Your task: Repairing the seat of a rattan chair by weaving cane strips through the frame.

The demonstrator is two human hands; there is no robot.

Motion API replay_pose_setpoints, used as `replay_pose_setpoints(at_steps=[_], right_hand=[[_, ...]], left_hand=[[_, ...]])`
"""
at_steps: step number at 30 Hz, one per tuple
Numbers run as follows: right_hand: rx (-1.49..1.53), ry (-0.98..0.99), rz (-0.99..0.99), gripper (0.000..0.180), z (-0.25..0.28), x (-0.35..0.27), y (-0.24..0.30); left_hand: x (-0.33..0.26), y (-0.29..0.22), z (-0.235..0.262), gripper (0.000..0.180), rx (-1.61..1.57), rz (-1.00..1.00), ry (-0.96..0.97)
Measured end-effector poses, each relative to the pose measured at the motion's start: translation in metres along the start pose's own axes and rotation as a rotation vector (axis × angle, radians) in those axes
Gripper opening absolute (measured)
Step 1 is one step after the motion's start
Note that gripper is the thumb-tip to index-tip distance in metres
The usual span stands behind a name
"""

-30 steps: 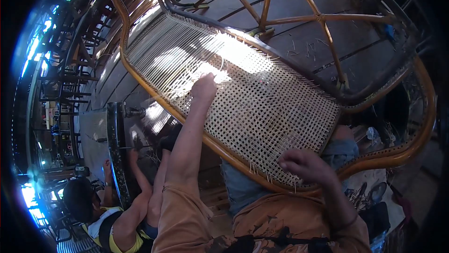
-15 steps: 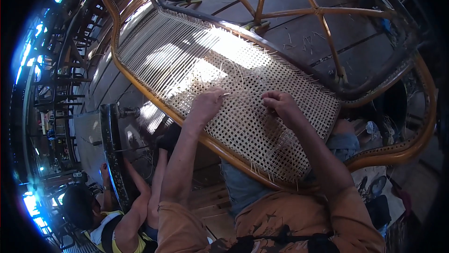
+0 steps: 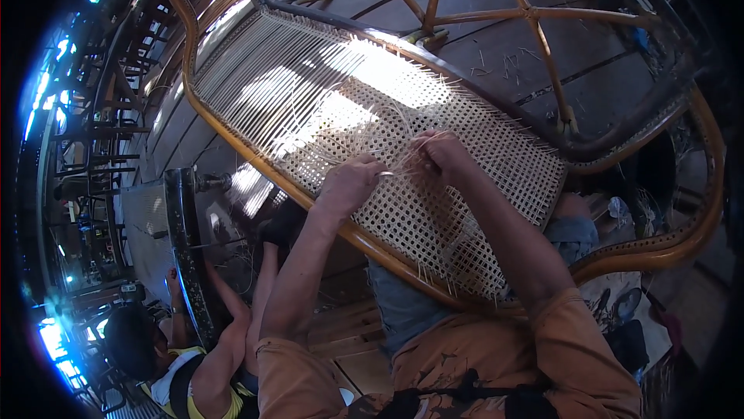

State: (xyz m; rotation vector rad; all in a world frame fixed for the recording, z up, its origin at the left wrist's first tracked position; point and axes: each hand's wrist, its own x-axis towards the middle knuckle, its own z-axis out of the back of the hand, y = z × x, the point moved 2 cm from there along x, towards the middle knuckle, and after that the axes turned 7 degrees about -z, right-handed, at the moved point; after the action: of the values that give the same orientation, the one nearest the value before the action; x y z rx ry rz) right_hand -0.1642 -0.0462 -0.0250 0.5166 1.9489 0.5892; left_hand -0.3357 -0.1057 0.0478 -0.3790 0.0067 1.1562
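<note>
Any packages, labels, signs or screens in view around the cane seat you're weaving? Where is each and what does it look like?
None that I can make out: no package, label, sign or screen shows.
Both hands, left hand and right hand, rest on the pale woven cane panel in its curved orange-brown rattan frame.
The blue-white glare at the left rim is too blurred to tell.

both hands point(image 3: 353, 183) point(image 3: 443, 154) pinch cane strands point(image 3: 403, 162) on woven seat panel point(image 3: 465, 179).

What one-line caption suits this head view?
Both hands, left hand and right hand, work loose cane strands on a half-woven cane panel.
</note>
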Motion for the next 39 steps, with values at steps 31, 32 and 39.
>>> replay_pose_setpoints(at_steps=[31,32,39], right_hand=[[-0.284,0.050,0.177,0.019,0.138,-0.320,-0.075],[-0.260,0.072,0.097,0.019,0.169,-0.336,-0.073],[0.221,-0.295,0.315,0.031,0.239,-0.286,-0.055]], left_hand=[[-0.065,-0.212,-0.026,0.020,-0.670,0.164,-0.165],[-0.059,-0.201,-0.024,0.021,-0.824,0.511,-0.049],[0.043,-0.260,-0.046,0.027,-1.173,0.311,0.065]])
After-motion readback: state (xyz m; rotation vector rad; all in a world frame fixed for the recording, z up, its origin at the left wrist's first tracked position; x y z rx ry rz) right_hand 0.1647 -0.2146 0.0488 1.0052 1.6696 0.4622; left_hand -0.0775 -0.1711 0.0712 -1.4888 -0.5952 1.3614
